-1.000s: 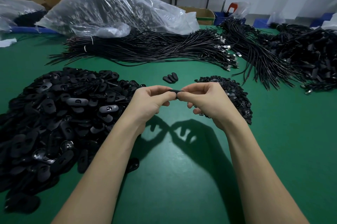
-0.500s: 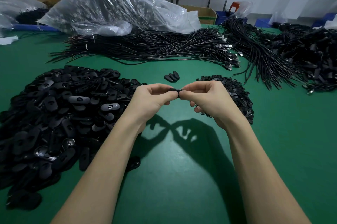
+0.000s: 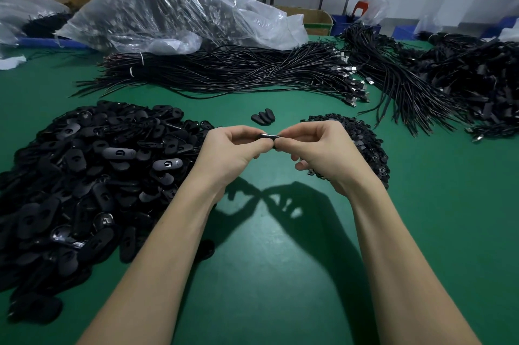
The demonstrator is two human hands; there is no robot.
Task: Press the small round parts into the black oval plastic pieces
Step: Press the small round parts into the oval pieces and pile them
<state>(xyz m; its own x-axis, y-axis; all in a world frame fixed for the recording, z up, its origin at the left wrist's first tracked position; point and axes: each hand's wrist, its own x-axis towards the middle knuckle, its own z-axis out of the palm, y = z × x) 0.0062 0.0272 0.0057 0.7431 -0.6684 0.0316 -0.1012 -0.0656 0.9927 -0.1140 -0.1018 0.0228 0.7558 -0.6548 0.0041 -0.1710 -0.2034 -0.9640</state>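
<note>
Pinching one oval point(image 3: 268, 135) between left hand point(image 3: 230, 152) and right hand point(image 3: 323, 152), fingers point(image 3: 283, 140) tight. Three finished, probably point(image 3: 263, 116); huge pile point(image 3: 84, 176) left.

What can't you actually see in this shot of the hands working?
- Head view: the small round part, if any, is hidden by the fingers pinching the oval piece.
- The small parts pile is partly behind the right hand.
- The plastic bag's contents are blurred.
</note>
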